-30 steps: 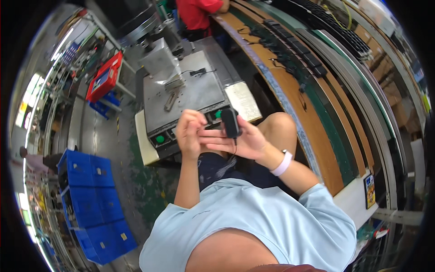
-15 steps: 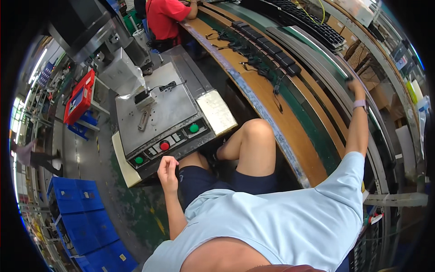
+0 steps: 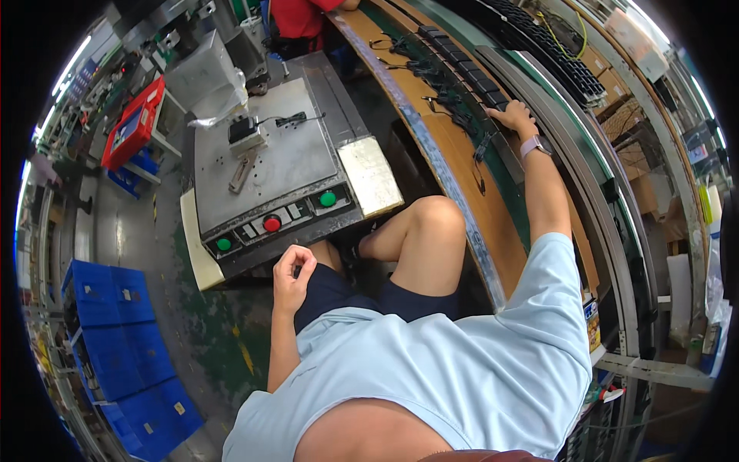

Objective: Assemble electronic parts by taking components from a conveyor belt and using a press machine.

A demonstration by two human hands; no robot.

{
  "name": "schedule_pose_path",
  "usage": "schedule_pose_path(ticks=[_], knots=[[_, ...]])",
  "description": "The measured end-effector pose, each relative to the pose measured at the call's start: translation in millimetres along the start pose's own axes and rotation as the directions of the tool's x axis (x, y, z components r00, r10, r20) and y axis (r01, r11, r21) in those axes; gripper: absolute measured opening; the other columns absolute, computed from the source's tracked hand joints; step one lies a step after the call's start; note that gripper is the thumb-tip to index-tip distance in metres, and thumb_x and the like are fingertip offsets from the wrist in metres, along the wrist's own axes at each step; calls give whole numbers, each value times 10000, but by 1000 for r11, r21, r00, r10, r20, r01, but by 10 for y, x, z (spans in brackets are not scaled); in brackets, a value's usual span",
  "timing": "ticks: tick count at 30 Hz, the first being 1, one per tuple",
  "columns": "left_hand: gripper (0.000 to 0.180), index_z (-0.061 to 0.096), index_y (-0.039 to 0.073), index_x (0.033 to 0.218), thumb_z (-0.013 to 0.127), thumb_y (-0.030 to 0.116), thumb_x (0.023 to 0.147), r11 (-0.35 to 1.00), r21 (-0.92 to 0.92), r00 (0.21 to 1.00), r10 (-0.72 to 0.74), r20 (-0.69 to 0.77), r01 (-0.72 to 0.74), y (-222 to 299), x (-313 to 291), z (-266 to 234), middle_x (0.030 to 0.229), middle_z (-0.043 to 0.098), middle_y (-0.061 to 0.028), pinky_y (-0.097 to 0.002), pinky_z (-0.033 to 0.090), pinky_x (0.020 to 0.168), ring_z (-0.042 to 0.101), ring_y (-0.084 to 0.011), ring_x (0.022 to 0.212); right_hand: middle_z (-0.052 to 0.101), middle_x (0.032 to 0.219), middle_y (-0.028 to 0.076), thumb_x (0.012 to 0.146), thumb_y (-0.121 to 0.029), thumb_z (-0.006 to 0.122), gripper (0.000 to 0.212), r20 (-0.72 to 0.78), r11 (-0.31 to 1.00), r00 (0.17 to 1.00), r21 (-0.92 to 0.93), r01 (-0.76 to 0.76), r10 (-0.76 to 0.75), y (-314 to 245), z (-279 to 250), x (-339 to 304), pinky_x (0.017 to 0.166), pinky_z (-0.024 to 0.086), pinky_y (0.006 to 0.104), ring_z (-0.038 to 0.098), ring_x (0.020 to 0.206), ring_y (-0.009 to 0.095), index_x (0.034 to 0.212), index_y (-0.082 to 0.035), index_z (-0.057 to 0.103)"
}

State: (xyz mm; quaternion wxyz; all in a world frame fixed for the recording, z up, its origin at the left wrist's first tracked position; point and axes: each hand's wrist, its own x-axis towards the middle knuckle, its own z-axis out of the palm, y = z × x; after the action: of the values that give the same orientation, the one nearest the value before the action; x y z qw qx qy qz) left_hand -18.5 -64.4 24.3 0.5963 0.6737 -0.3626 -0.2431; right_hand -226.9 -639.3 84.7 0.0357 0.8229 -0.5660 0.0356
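At the far left, stacked blue plastic crates (image 3: 115, 339) sit on the floor, and a red tray (image 3: 132, 123) rests on a stand beyond them. Next comes the grey metal press station (image 3: 277, 165), whose flat plate carries a small black fixture (image 3: 245, 132) with a short black cable (image 3: 292, 119) beside it; along its front edge sit a green button (image 3: 224, 244), a red button (image 3: 272, 224) and a second green button (image 3: 328, 199). Nothing that I can make out lies in the fixture, so the station looks unloaded at this moment. The left hand (image 3: 292, 269) hovers just below the button row, near the red button but not touching it, its fingers curled loosely with thumb and forefinger almost meeting; it holds nothing that I can see. Farther right, past the bare knee, the long counter (image 3: 462, 192) curves away, with a conveyor belt behind it carrying a row of small black adapter-like parts (image 3: 454, 73) with cables. The right hand (image 3: 512, 117), a pale band on its wrist, is stretched out onto that belt, fingers spread flat over one of the black parts (image 3: 493, 135); whether it has actually closed on it I cannot tell. By my judgement the cycle stands at its pickup stage: a part is being reached for on the belt, while loading the fixture and pressing the buttons are not yet done.
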Motion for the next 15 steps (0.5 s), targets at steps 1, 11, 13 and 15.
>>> schedule_pose_path(ticks=[1,11,13,15], knots=[[53,559,26,806,595,36,844,1000,-16,1000,-18,-15,18,-75,-83,18,804,571,-21,-223,406,672,478,-111,686,569,1189,254,709,-707,663,890,125,1000,992,1,0,0,32,-92,18,820,492,508,617,1002,381,1115,81,573],[30,566,32,846,595,38,846,999,51,996,-10,91,5,171,-63,-53,798,557,-16,-220,391,666,464,-103,677,505,1154,159,652,-333,867,697,-775,824,589,165,541,-231,-565,-1303,-1318,871,474,395,565,971,298,1188,-28,542],[54,565,32,843,606,24,808,980,61,971,180,154,-191,564,158,-31,840,564,-31,-240,396,689,471,-130,717,502,1144,145,649,-302,875,681,-852,747,447,105,657,-274,-863,-1632,-1718,879,468,389,554,976,287,1185,-39,545],[141,566,26,899,621,28,769,949,5,939,311,145,-315,999,386,95,956,564,-54,-259,397,736,474,-166,804,499,1145,131,631,-285,887,704,-864,633,365,72,771,-346,-1155,-1848,-2108,892,457,378,533,1001,274,1200,-58,541]])
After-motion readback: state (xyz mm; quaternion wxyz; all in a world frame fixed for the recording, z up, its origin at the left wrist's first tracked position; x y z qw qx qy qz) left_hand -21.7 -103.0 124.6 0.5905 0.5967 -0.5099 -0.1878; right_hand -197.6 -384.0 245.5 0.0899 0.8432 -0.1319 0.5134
